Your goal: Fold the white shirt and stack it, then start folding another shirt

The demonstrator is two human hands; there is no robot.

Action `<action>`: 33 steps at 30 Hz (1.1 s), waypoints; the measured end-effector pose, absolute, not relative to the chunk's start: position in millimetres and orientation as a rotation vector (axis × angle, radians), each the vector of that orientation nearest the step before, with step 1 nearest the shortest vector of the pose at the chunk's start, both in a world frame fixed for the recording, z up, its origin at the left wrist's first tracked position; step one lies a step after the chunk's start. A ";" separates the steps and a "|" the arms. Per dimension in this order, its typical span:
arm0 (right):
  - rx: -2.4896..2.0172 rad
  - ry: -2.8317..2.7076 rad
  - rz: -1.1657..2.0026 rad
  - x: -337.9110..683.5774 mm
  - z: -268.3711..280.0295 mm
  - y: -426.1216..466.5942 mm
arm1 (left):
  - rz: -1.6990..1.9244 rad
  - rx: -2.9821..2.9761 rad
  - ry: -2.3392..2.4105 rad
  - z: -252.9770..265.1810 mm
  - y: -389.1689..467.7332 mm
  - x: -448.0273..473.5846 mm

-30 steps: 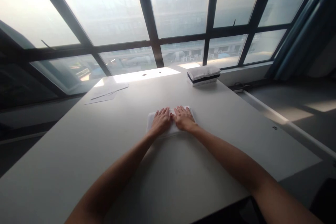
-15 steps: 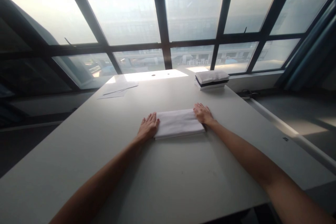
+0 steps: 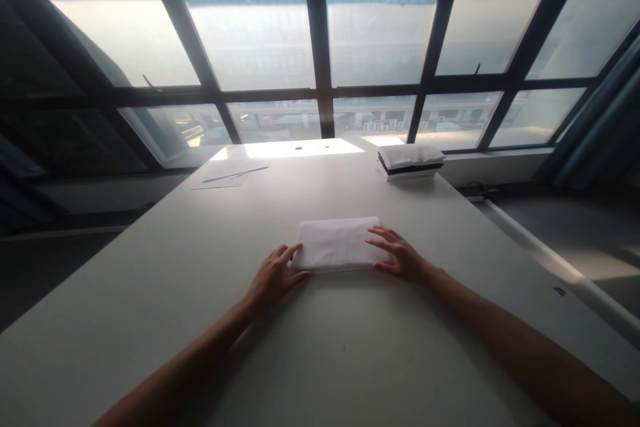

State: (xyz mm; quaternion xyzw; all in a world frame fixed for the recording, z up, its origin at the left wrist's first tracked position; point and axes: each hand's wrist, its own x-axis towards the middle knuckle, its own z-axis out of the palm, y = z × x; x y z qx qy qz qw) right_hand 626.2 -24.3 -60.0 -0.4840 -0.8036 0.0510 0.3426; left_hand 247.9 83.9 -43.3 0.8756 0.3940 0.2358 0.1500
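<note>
A folded white cloth [image 3: 337, 245] lies flat on the white table in front of me, its long side across my view. My left hand [image 3: 277, 277] is at its left front corner. The index fingertip touches the left edge and the thumb rests by the front edge, with a gap between them. Over the right end of the cloth, my right hand [image 3: 397, 255] has its fingers spread on top, with the thumb near the front right corner. Neither hand is closed around the cloth.
At the table's far right stands a stack of folded cloths [image 3: 411, 159], white with a dark layer. Thin white sheets [image 3: 227, 177] lie at the far left of the table [image 3: 345, 373]. Large dark-framed windows [image 3: 375, 47] rise behind it, with a curtain [image 3: 590, 140] at the right.
Both hands have drawn back toward me from the cloth's side edges to its front corners, thumbs now apart from the fingers. The view has shifted slightly.
</note>
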 end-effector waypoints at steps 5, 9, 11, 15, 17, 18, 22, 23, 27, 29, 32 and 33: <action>-1.244 -2.272 0.171 622.6 -51.8 -24.9 | 0.801 2.487 0.978 -47.3 83.4 247.7; -1.226 -2.266 0.227 622.6 -49.5 -26.1 | 0.826 2.426 0.868 -51.2 84.5 248.5; -1.240 -2.261 0.246 622.6 -49.3 -28.2 | 0.829 2.399 0.859 -54.7 84.3 248.6; -1.240 -2.240 0.287 624.4 -47.6 -30.0 | 0.848 2.551 0.827 -57.3 82.1 248.7; -1.232 -2.234 0.292 625.0 -46.5 -29.9 | 0.827 2.665 0.824 -55.7 79.8 248.8; -1.228 -2.238 0.288 625.0 -46.1 -30.0 | 0.811 2.709 0.834 -54.4 78.4 248.6; -1.223 -2.289 0.200 624.9 -43.8 -34.4 | 0.730 2.820 0.894 -43.4 72.6 244.9; -1.226 -2.303 0.170 625.3 -42.8 -35.9 | 0.700 2.842 0.896 -38.8 71.4 243.8; -1.285 -2.196 0.144 620.3 -37.8 -30.8 | 0.691 2.880 0.944 -16.5 69.1 254.1; -1.431 -2.004 0.116 606.3 -35.6 -15.8 | 0.737 2.864 0.997 -8.5 70.4 276.4; -1.744 -1.803 0.066 567.9 -33.6 17.3 | 0.626 2.883 0.986 -7.2 75.9 328.1; -1.823 -1.798 0.087 553.4 -33.7 27.9 | 0.558 2.893 0.974 -9.7 78.7 345.8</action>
